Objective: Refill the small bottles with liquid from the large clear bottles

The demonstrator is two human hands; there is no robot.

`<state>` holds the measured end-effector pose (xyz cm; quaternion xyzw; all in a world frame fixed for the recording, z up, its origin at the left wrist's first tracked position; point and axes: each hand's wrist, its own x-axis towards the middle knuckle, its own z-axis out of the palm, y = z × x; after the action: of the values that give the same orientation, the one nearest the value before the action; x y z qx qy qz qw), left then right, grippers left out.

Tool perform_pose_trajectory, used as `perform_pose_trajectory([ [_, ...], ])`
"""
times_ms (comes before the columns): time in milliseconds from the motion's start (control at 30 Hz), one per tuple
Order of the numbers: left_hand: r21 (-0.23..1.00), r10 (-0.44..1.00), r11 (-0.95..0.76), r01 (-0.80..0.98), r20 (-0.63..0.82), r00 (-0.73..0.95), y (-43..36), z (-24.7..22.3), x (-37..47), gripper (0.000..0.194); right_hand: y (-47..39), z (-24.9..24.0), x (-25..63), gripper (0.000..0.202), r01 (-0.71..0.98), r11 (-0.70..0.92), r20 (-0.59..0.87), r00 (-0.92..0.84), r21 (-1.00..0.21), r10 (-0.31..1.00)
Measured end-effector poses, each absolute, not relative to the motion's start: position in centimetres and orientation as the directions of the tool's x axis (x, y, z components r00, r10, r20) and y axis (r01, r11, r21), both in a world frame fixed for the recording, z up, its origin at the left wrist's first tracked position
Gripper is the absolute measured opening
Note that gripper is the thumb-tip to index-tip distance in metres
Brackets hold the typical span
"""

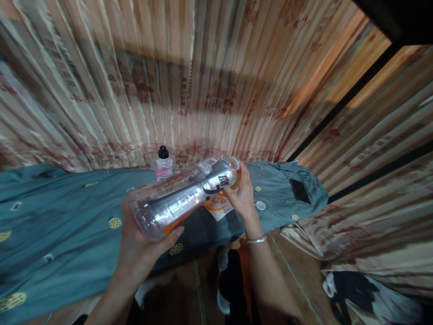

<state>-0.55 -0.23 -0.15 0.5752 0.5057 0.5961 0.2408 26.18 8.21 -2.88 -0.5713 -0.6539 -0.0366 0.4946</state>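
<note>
A large clear plastic bottle (179,198) with a silver label and orange liquid low along its side is held tilted, nearly on its side. My left hand (138,241) wraps round its wide base. My right hand (241,187), below a silver bracelet, is closed round the neck end at the right. Beneath the bottle neck, an orange-and-white item (217,205) lies partly hidden on the green cloth. Whether liquid is leaving the bottle cannot be made out.
Behind the bottle stands a small clear bottle with a black cap (164,164). A white cap (260,206) and a dark phone (300,191) lie on the green patterned cloth (84,216). Curtains hang behind; black poles cross at right.
</note>
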Motion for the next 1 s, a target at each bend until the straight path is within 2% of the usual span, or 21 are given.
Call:
perform_pose_trajectory([
  [267,0.905,0.896,-0.36,0.227,0.403,-0.186,-0.6,0.3,-0.5,0.078,8.1,-2.2,25.7,0.054,0.756,0.324,0.661,0.184,-0.568,0.728],
  [500,0.877,0.87,-0.376,0.298,0.445,-0.212,-0.2,0.1,-1.1,0.081,8.0,-2.4,25.7,0.052,0.78,0.323,0.672,0.163,-0.536,0.722],
  [767,0.861,0.843,-0.416,0.294,0.486,-0.231,-0.2,-0.3,-1.1,0.076,7.5,-2.4,25.3,0.052,0.849,0.231,0.686,0.193,-0.475,0.701],
  [1000,0.872,0.879,-0.377,0.311,0.443,-0.177,-0.3,0.4,-1.2,0.072,7.3,-2.1,25.0,0.053,0.865,0.176,0.662,0.214,-0.47,0.719],
])
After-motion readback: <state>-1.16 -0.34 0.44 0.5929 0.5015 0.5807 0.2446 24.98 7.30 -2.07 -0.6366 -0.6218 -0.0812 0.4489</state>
